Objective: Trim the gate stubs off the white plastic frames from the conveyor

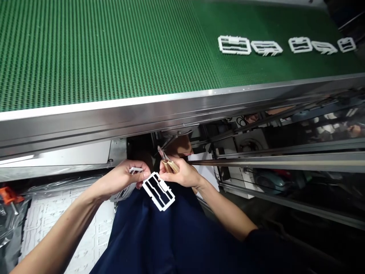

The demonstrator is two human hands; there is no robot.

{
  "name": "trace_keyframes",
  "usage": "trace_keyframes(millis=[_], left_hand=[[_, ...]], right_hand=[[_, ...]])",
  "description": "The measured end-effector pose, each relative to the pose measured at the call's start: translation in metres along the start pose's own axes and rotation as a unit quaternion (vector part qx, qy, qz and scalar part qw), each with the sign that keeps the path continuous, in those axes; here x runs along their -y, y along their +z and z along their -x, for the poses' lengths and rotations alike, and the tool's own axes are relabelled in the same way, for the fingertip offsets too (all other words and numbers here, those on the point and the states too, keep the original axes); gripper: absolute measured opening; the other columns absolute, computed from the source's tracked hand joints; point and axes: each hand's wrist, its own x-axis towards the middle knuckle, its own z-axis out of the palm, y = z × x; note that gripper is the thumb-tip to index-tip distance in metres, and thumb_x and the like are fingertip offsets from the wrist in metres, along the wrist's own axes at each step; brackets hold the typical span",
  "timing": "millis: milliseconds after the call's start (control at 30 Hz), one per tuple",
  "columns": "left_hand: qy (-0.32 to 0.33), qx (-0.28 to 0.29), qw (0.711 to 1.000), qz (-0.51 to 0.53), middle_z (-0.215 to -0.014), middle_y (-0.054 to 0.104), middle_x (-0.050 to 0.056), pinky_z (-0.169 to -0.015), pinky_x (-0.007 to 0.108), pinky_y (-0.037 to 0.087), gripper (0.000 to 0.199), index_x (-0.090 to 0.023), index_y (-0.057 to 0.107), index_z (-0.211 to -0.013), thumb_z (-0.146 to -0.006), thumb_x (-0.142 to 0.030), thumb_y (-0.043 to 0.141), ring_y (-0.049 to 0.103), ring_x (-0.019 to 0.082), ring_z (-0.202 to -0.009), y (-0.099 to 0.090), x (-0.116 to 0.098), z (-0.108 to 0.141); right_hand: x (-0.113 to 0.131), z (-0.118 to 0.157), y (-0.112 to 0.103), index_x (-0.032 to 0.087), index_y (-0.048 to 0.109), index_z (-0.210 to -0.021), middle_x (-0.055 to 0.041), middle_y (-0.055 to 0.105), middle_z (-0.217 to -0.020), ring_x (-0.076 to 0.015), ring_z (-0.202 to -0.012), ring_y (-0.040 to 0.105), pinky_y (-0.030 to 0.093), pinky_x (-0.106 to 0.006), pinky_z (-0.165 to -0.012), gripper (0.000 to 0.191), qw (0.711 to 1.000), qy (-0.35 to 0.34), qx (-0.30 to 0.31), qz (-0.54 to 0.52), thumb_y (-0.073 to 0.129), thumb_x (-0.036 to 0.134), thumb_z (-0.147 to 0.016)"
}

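My left hand (128, 177) is closed, with a second white plastic piece (136, 170) partly showing between its fingers. A white rectangular plastic frame (159, 191) with long slots hangs tilted between my hands, over my dark blue clothing. My left thumb and fingers pinch its upper left corner. My right hand (182, 172) is closed around cutting pliers (170, 164) with yellowish handles, jaws pointing up and left. The fingertips of my right hand are at the frame's top edge; whether they grip it too, I cannot tell.
Above my hands runs a green conveyor belt (108, 49) with a metal side rail (159, 110). Several similar white frames (234, 45) lie on it at the right. White parts in a plastic-lined box (71, 224) and an orange-handled tool (10, 196) are at left. Metal bars (285, 158) cross the right.
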Motion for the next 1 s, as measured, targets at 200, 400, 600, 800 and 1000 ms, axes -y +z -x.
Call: trace_keyframes(millis=[200, 400, 600, 800, 1000], left_hand=[[0.044, -0.029, 0.998, -0.03, -0.07, 0.056, 0.0, -0.061, 0.024, 0.038, 0.021, -0.018, 0.055, -0.07, -0.083, -0.035, 0.055, 0.05, 0.015, -0.067, 0.005, -0.002, 0.0], [0.099, -0.05, 0.991, 0.074, -0.103, 0.061, 0.007, -0.074, 0.027, 0.043, 0.018, -0.017, 0.058, -0.074, -0.085, -0.032, 0.055, 0.057, 0.019, -0.085, 0.014, 0.005, 0.003], [0.098, -0.063, 0.987, 0.107, -0.094, 0.062, 0.008, -0.076, 0.03, 0.043, 0.018, -0.016, 0.057, -0.074, -0.085, -0.03, 0.055, 0.057, 0.021, -0.086, 0.015, 0.031, 0.002], [0.083, -0.094, 0.987, 0.099, -0.101, 0.061, 0.01, -0.08, 0.031, 0.044, 0.018, -0.016, 0.058, -0.075, -0.083, -0.032, 0.058, 0.056, 0.023, -0.092, 0.017, 0.039, 0.002], [0.073, -0.105, 0.987, 0.097, -0.104, 0.062, 0.009, -0.079, 0.029, 0.044, 0.019, -0.016, 0.057, -0.077, -0.082, -0.034, 0.058, 0.057, 0.022, -0.091, 0.02, 0.045, 0.0]], right_hand=[[-0.005, -0.002, -0.002, 0.014, 0.051, -0.081, 0.0013, 0.052, -0.073, -0.0091, -0.067, 0.048, 0.04, -0.024, -0.066, 0.017, 1.0, 0.003, 0.02, -0.018, 0.065, 0.019, -0.073], [-0.014, -0.003, 0.0, 0.014, 0.051, -0.081, 0.0013, 0.052, -0.075, -0.0087, -0.067, 0.047, 0.04, -0.024, -0.067, 0.02, 0.996, 0.0, 0.037, -0.086, 0.067, 0.021, -0.072], [-0.014, -0.007, 0.005, 0.013, 0.051, -0.083, 0.0015, 0.053, -0.075, -0.0091, -0.068, 0.049, 0.042, -0.025, -0.069, 0.022, 0.996, 0.029, 0.047, -0.077, 0.068, 0.019, -0.069], [-0.017, -0.01, 0.005, 0.015, 0.051, -0.086, 0.0023, 0.051, -0.077, -0.0083, -0.069, 0.048, 0.042, -0.023, -0.068, 0.023, 0.996, 0.029, 0.063, -0.055, 0.066, 0.021, -0.07], [-0.022, -0.01, 0.002, 0.015, 0.05, -0.088, 0.0024, 0.049, -0.077, -0.0082, -0.069, 0.046, 0.04, -0.022, -0.067, 0.02, 0.997, 0.019, 0.072, -0.033, 0.064, 0.022, -0.074]])
